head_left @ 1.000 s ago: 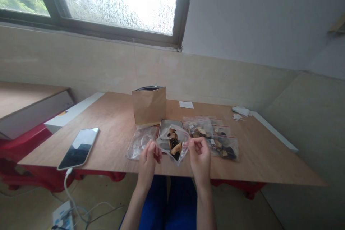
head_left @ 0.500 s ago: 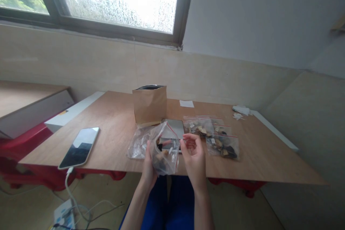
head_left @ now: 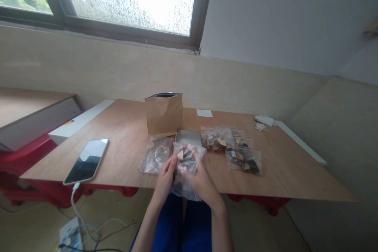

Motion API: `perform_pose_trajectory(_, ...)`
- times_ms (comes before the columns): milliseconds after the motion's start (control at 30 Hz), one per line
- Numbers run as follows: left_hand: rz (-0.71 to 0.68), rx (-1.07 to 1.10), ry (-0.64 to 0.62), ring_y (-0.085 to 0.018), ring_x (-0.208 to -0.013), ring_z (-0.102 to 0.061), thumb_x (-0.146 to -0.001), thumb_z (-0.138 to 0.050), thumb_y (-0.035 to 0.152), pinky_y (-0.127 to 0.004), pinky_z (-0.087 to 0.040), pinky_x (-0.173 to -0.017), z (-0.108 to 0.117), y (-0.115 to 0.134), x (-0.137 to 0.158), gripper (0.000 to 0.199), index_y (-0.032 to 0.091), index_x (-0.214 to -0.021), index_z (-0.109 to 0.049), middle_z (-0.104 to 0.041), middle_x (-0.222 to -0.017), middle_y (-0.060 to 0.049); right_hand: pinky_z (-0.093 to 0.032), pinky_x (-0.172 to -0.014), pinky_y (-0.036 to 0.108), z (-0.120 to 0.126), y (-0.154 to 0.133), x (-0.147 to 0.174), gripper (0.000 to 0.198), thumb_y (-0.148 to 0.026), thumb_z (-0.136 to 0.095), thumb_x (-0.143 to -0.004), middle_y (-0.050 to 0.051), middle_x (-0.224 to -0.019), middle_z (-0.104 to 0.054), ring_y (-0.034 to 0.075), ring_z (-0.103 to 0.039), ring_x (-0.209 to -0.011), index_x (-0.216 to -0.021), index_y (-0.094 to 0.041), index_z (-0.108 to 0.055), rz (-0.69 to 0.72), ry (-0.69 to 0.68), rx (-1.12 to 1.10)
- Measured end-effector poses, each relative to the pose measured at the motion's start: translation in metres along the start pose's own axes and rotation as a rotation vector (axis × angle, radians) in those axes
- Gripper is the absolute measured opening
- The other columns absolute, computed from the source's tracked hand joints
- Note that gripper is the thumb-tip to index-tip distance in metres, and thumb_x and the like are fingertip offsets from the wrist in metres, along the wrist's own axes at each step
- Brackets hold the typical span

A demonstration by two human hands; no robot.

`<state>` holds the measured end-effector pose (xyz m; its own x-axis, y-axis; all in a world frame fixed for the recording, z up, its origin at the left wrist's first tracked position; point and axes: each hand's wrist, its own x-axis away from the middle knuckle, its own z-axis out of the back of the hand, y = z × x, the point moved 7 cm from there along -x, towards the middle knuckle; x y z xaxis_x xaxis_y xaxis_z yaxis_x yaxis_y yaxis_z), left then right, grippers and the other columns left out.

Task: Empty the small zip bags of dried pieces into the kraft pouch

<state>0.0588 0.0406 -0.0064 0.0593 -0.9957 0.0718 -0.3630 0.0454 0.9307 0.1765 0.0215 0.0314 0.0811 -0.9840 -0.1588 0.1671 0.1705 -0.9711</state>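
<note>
A clear plastic zip bag with dark and tan pieces in it is between my hands at the table's front edge. My left hand is closed on the bag's left side, thumb in front. My right hand is closed on its right side; its fingers show through the plastic, and I cannot tell whether they are inside or behind it. A tan, chip-like piece shows near the bag's top, by my left fingertips. Just behind the bag lies a flat silver-grey device, partly covered.
Left of my hands lies a clear plastic bag. A brown paper pouch stands open behind it. Filled zip bags lie to the right. A phone with a cable is at left; white paper and gloves-like white material lie farther back.
My right hand has moved from the bag's right edge in against the bag, its fingers now seen through plastic. The open mouth has turned from view, and a tan piece shows near the top.
</note>
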Motion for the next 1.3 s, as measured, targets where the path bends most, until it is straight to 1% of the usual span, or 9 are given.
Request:
perform_pose_trajectory(100,0.025,-0.027,0.052,-0.025,-0.113,-0.055,-0.067,-0.067,0.041,-0.035,-0.038,-0.101,0.005,-0.002,0.0,0.033,0.019,-0.09,-0.073,-0.069,-0.106,-0.006,-0.035,-0.105,0.035,-0.004,0.003,-0.003,0.057,-0.034,-0.063,-0.076,0.005,-0.125,-0.054,0.02,-0.046,-0.121,-0.129,-0.024,-0.045,0.008,-0.004,0.004)
perform_pose_trajectory(233,0.039,-0.066,0.064,-0.027,-0.105,-0.06,-0.07,-0.061,0.051,-0.036,-0.043,-0.095,0.01,-0.008,-0.001,0.044,0.016,-0.093,-0.072,-0.071,-0.098,-0.008,-0.037,-0.102,0.033,-0.009,0.006,-0.006,0.039,-0.035,-0.062,-0.078,0.004,-0.118,-0.055,0.019,-0.05,-0.115,-0.114,-0.024,-0.054,0.007,-0.046,0.059)
perform_pose_trajectory(367,0.052,-0.067,0.086,-0.023,-0.097,-0.063,-0.074,-0.054,0.059,-0.032,-0.044,-0.09,0.016,-0.014,-0.002,0.053,0.014,-0.099,-0.07,-0.072,-0.094,-0.008,-0.046,-0.091,0.031,-0.015,0.007,-0.005,0.025,-0.034,-0.06,-0.08,0.003,-0.106,-0.058,0.017,-0.058,-0.099,-0.102,-0.023,-0.056,-0.003,-0.153,0.049)
perform_pose_trajectory(467,0.099,-0.024,0.1,-0.022,-0.093,-0.064,-0.074,-0.054,0.059,-0.03,-0.045,-0.087,0.02,-0.021,-0.004,0.054,0.013,-0.099,-0.069,-0.072,-0.093,-0.008,-0.049,-0.086,0.031,-0.016,0.013,-0.002,0.028,-0.029,-0.063,-0.078,0.003,-0.104,-0.059,0.017,-0.06,-0.095,-0.104,-0.023,-0.053,-0.067,-0.243,-0.004)
perform_pose_trajectory(633,0.245,0.148,0.032,-0.023,-0.089,-0.065,-0.075,-0.056,0.055,-0.032,-0.047,-0.084,0.017,-0.032,-0.003,0.053,0.013,-0.106,-0.065,-0.071,-0.094,-0.01,-0.048,-0.089,0.033,-0.016,0.021,0.007,0.05,-0.024,-0.068,-0.073,0.005,-0.117,-0.055,0.017,-0.059,-0.1,-0.117,-0.024,-0.044,-0.109,-0.377,-0.071)
perform_pose_trajectory(833,0.34,0.237,-0.049,-0.022,-0.089,-0.066,-0.074,-0.062,0.048,-0.032,-0.047,-0.085,0.008,-0.036,0.002,0.045,0.014,-0.102,-0.066,-0.071,-0.095,-0.01,-0.049,-0.086,0.034,-0.014,0.014,0.01,0.076,-0.018,-0.066,-0.072,0.006,-0.125,-0.05,0.016,-0.06,-0.096,-0.136,-0.031,-0.028,-0.066,-0.363,-0.013)
perform_pose_trajectory(1000,0.365,0.239,-0.137,-0.023,-0.092,-0.065,-0.074,-0.062,0.048,-0.032,-0.048,-0.084,0.003,-0.041,0.006,0.046,0.015,-0.106,-0.065,-0.071,-0.093,-0.008,-0.049,-0.087,0.032,-0.015,0.009,0.011,0.074,-0.011,-0.069,-0.063,0.003,-0.134,-0.043,0.021,-0.05,-0.113,-0.13,-0.031,-0.043,-0.028,-0.38,0.008)
perform_pose_trajectory(1167,0.433,0.311,-0.143,-0.024,-0.094,-0.065,-0.074,-0.062,0.046,-0.032,-0.048,-0.086,0.002,-0.047,0.005,0.044,0.012,-0.101,-0.067,-0.071,-0.093,-0.011,-0.049,-0.078,0.028,-0.015,0.009,0.009,0.056,-0.009,-0.069,-0.061,0.001,-0.115,-0.054,0.018,-0.055,-0.099,-0.112,-0.029,-0.056,0.017,-0.338,0.102)
perform_pose_trajectory(1300,0.476,0.352,-0.114,-0.025,-0.093,-0.065,-0.075,-0.062,0.044,-0.033,-0.048,-0.085,0.003,-0.048,0.006,0.04,0.011,-0.096,-0.069,-0.071,-0.093,-0.012,-0.048,-0.08,0.028,-0.016,0.007,0.005,0.047,-0.014,-0.07,-0.064,-0.001,-0.113,-0.056,0.017,-0.057,-0.094,-0.107,-0.028,-0.058,0.015,-0.299,0.085)
